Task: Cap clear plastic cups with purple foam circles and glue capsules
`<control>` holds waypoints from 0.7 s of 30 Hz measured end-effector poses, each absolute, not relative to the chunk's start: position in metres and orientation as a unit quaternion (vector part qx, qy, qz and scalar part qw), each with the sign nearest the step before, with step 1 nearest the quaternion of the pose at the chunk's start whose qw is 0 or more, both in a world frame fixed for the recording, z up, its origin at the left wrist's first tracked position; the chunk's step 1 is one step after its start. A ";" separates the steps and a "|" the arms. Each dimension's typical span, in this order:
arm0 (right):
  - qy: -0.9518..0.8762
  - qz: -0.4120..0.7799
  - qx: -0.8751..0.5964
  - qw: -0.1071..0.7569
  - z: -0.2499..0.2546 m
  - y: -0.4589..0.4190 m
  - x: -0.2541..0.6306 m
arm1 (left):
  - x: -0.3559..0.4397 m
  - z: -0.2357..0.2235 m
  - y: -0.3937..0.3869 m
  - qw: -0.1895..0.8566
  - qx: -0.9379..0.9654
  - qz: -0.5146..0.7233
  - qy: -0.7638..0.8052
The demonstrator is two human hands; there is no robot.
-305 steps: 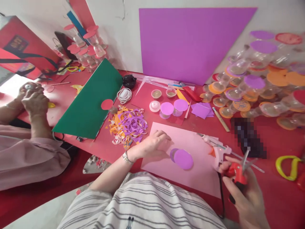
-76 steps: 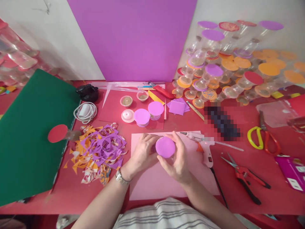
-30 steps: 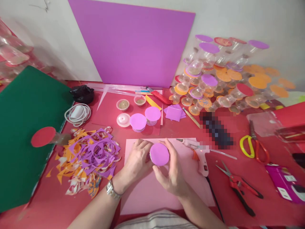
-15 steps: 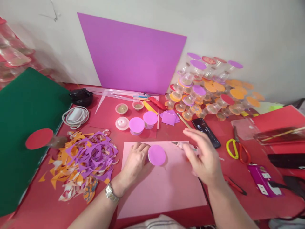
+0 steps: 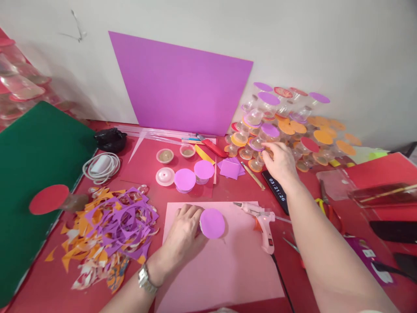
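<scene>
My left hand (image 5: 185, 228) rests on a pink sheet (image 5: 234, 269), its fingers closed around the left side of a piece with a round purple top (image 5: 212, 223). What lies under that top is mostly hidden. My right hand (image 5: 280, 163) reaches to the front of a stack of clear plastic hourglasses (image 5: 256, 118) with purple, orange and red ends. Its fingers are bent and slightly apart beside a purple-rimmed one; contact is unclear. A pink glue gun (image 5: 265, 226) lies on the sheet. Two purple-topped cups (image 5: 185, 180) stand behind it, near a pink cup (image 5: 165, 176).
Purple and orange paper scraps (image 5: 120, 226) are heaped on the left. A phone (image 5: 276, 191) showing a timer lies under my right forearm. Purple squares (image 5: 230, 168), a red cutter (image 5: 213, 147) and a white coiled cable (image 5: 100, 166) surround the work. A purple board (image 5: 182, 82) leans on the wall.
My right hand has moved forward from above the glue gun to the hourglass stack, uncovering the glue gun. My left hand stays at the purple-topped piece. The view has tilted slightly upward.
</scene>
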State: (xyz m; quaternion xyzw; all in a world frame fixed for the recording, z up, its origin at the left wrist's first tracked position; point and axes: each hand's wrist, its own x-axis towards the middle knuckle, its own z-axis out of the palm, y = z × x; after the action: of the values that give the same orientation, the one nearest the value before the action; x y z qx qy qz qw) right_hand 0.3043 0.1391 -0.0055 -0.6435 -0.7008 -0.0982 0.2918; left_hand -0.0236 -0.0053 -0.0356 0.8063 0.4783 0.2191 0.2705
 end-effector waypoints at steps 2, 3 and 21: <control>-0.700 -0.100 -0.644 0.292 -0.009 0.144 0.302 | -0.024 -0.035 -0.005 0.272 0.810 0.216 0.473; -0.699 -0.101 -0.645 0.292 -0.010 0.146 0.302 | -0.024 -0.036 -0.005 0.271 0.811 0.216 0.471; -0.726 0.075 -0.546 0.412 0.018 0.000 0.189 | -0.027 -0.037 -0.001 0.272 0.813 0.212 0.468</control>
State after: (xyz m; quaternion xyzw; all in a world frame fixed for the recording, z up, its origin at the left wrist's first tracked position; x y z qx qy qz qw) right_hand 0.1891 0.0001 0.0183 -0.5459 -0.7259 0.0748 0.4117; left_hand -0.0271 -0.0014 -0.0371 0.8134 0.4683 0.2120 0.2723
